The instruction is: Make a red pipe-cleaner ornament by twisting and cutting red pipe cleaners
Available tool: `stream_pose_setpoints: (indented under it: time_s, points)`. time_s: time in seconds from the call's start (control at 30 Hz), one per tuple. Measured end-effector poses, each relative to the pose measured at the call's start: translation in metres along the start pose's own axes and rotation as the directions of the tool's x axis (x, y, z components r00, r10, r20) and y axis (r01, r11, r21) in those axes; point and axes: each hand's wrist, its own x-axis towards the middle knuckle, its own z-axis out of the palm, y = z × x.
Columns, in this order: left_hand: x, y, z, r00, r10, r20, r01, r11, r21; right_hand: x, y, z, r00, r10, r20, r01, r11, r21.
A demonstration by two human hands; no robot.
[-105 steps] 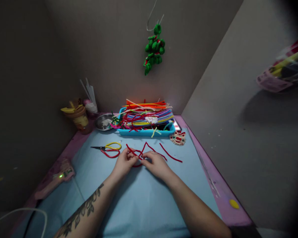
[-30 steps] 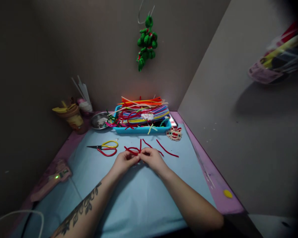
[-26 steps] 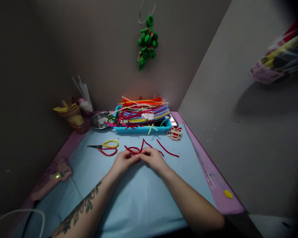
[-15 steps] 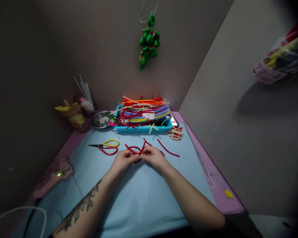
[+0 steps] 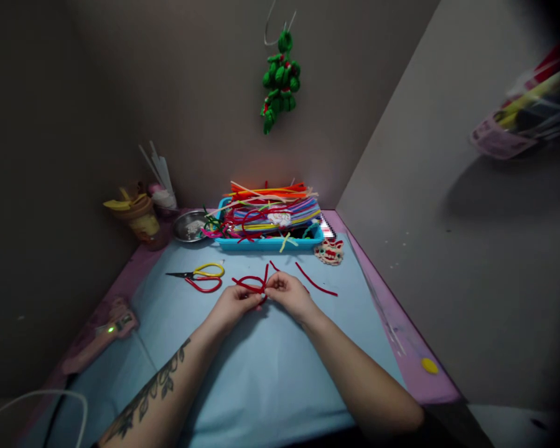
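Bent red pipe cleaners [image 5: 251, 280] form a loop with crossing ends between my two hands, over the blue cloth [image 5: 270, 367]. My left hand [image 5: 238, 302] is closed in a pinch on the loop's near left side. Opposite it, my right hand [image 5: 287, 291] pinches the same red piece where the strands cross, its fingertips almost meeting the left thumb. A loose red pipe cleaner [image 5: 315, 281] lies just right of the right hand. The end of another red strand [image 5: 274, 266] shows behind that hand, the rest hidden. Left of the hands lie scissors [image 5: 205, 277] with yellow and red handles.
At the back stands a blue tray [image 5: 270, 245] heaped with coloured pipe cleaners, beside a metal bowl [image 5: 182, 233] and a beaded face ornament [image 5: 330, 251]. A pink glue gun [image 5: 107, 333] with a lit green light rests at left. A green ornament [image 5: 280, 81] hangs above.
The crossing red strand between my hands has turned more upright, and the loop's left end has shifted slightly left and down. Both hands keep their pinch and have moved only a little.
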Motion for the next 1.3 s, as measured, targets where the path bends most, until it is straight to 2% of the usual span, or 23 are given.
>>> stream_pose_setpoints:
  time_s: [0.23, 0.4, 0.57, 0.77, 0.9, 1.07, 1.13, 1.23, 1.3]
  points:
    - [-0.002, 0.002, 0.001, 0.997, 0.012, -0.079, -0.003, 0.993, 0.115, -0.001, -0.004, 0.001, 1.0, 0.025, 0.002, -0.025, 0.999, -0.027]
    - [-0.001, 0.0, 0.002, 0.993, 0.038, -0.116, -0.022, 0.991, 0.13, -0.002, -0.004, 0.003, 1.0, 0.028, 0.007, -0.028, 0.999, -0.016]
    - [0.0, 0.0, 0.003, 0.987, 0.057, -0.15, -0.049, 0.997, 0.053, -0.002, -0.005, 0.0, 0.998, 0.058, 0.024, -0.059, 0.998, 0.01]
    - [0.006, 0.0, -0.007, 0.963, 0.075, -0.26, -0.105, 0.989, -0.101, 0.004, -0.01, -0.015, 0.986, 0.091, -0.142, -0.078, 0.993, 0.094]
    - [0.007, 0.002, -0.013, 0.953, 0.045, -0.301, -0.118, 0.966, -0.228, 0.003, -0.009, -0.013, 0.99, 0.037, -0.133, -0.031, 0.998, 0.049]
    - [0.004, 0.005, -0.011, 0.959, 0.071, -0.273, -0.108, 0.987, -0.123, 0.0, -0.006, -0.002, 0.994, -0.013, -0.107, 0.014, 1.0, 0.007]
    - [0.003, 0.006, -0.011, 0.957, 0.084, -0.277, -0.105, 0.993, -0.062, 0.001, -0.007, -0.004, 0.993, -0.01, -0.117, 0.01, 1.0, -0.005]
    - [0.004, 0.007, -0.015, 0.945, 0.113, -0.306, -0.112, 0.994, 0.02, 0.006, -0.015, -0.023, 0.971, -0.048, -0.233, 0.04, 0.999, -0.037]
    - [0.005, 0.008, -0.02, 0.935, 0.132, -0.331, -0.123, 0.991, 0.047, 0.01, -0.02, -0.049, 0.914, -0.108, -0.391, 0.084, 0.993, -0.077]
